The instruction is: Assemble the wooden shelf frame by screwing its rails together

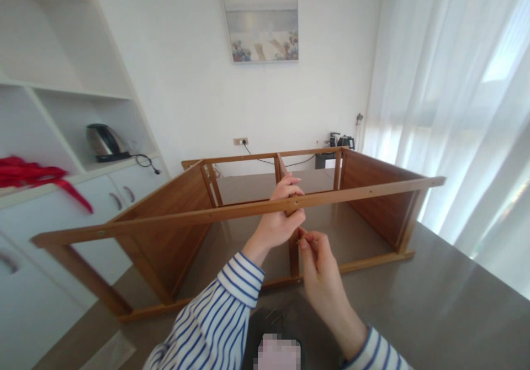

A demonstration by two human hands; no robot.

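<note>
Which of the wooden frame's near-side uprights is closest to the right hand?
The middle upright, below the left hand; the others stand toward the wooden frame's ends, farther from the right hand.

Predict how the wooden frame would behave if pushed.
The wooden frame would probably feel stiff, given its straight rails and broad panels. Its open gaps suggest lightness. Long lower rails on the smooth-looking table suggest it might slide before tipping.
</note>
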